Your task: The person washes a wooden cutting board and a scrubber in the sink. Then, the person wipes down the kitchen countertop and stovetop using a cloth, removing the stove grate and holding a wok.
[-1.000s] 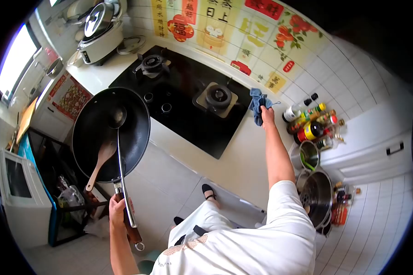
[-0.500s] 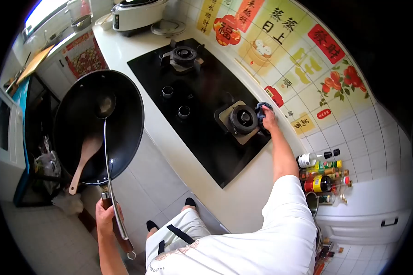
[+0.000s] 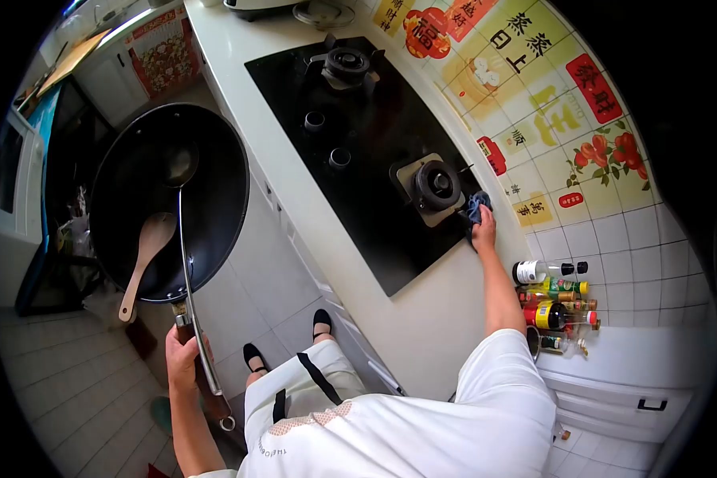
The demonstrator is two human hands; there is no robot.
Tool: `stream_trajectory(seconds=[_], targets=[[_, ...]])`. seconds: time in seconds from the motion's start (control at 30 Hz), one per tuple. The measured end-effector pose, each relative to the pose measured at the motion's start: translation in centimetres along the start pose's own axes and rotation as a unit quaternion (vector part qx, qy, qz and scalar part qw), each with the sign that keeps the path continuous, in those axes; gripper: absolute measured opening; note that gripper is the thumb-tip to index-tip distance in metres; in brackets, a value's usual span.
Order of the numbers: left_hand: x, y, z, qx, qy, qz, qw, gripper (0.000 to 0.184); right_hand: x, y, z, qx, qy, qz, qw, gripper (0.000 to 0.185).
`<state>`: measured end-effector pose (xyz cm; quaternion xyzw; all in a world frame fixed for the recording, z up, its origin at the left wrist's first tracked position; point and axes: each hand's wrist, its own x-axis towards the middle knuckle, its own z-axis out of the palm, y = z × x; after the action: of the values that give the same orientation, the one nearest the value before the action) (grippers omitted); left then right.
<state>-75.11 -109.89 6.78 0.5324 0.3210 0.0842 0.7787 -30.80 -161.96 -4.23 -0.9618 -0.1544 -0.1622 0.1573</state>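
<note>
My left hand (image 3: 182,356) is wrapped round the wooden handle of a black wok (image 3: 219,207), held off the stove over the floor. Inside the wok lie a metal ladle (image 3: 182,165) and a wooden spatula (image 3: 153,239); the ladle's long handle runs down along the wok handle to my hand. My right hand (image 3: 483,231) grips a dark blue cloth (image 3: 478,207) at the right back corner of the black gas stove (image 3: 366,223), beside the near burner (image 3: 437,186). The fingers of that hand are partly hidden by the cloth.
The far burner (image 3: 347,65) and two knobs (image 3: 327,139) are on the stove. Several sauce bottles (image 3: 546,314) stand to the right by the tiled wall (image 3: 597,247). A glass lid (image 3: 323,13) and part of a white cooker (image 3: 264,5) are at the back of the counter (image 3: 422,334).
My right hand and the cloth have moved from behind the near burner toward the stove's right corner. The view has shifted; my left hand still holds the wok.
</note>
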Motion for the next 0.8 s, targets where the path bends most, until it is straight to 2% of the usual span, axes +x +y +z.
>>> stream_trajectory(seconds=[0.17,0.27,0.33,0.37,0.43,0.5,0.53,0.57,0.63,0.7,0.77,0.8], targets=[[0.4,-1.0,-1.4,0.012,-0.005,0.012,1.000,0.023,-6.6,-3.1,-1.2,-0.001,0.016,0.037,0.999,0.042],[-0.3,-0.6,-1.9,0.008,0.002,0.000,1.000,0.022,-10.6,-5.3,-3.6,0.034,-0.024,0.097,0.994,0.040],[-0.7,-0.3,-2.4,0.009,-0.001,-0.002,1.000,0.022,-11.6,-8.0,-5.7,0.165,0.060,0.217,0.960,0.041],[-0.7,-0.2,-2.6,0.011,-0.001,0.000,1.000,0.022,-11.0,-9.9,-6.6,0.165,0.061,0.216,0.960,0.041],[0.8,-1.0,-2.8,0.007,-0.004,0.003,1.000,0.022,-8.2,-15.8,-8.3,0.221,0.100,0.092,0.966,0.046],[0.7,-1.1,-3.2,0.011,-0.004,0.004,1.000,0.022,-3.9,-21.5,-7.9,0.273,0.095,-0.003,0.957,0.047],[0.9,-1.4,-3.6,0.017,-0.007,0.003,1.000,0.024,-1.5,-23.0,-6.4,0.224,0.097,-0.055,0.968,0.047],[1.1,-1.6,-3.9,0.024,-0.010,0.003,1.000,0.026,1.0,-26.0,-5.4,0.175,0.078,-0.068,0.979,0.044],[1.1,-1.4,-3.5,0.020,-0.012,-0.001,1.000,0.028,5.3,-27.4,1.6,0.159,0.059,-0.057,0.984,0.038],[1.0,-1.3,-3.5,0.022,-0.021,-0.007,1.000,0.030,6.9,-28.7,7.4,0.064,-0.031,-0.027,0.997,0.029],[0.9,-1.4,-3.7,0.019,-0.028,-0.013,0.999,0.032,4.8,-29.9,9.7,0.018,-0.037,-0.011,0.999,0.022],[0.7,-1.3,-3.5,0.009,-0.021,-0.015,1.000,0.032,3.2,-29.6,10.3,-0.004,0.016,-0.067,0.998,0.023]])
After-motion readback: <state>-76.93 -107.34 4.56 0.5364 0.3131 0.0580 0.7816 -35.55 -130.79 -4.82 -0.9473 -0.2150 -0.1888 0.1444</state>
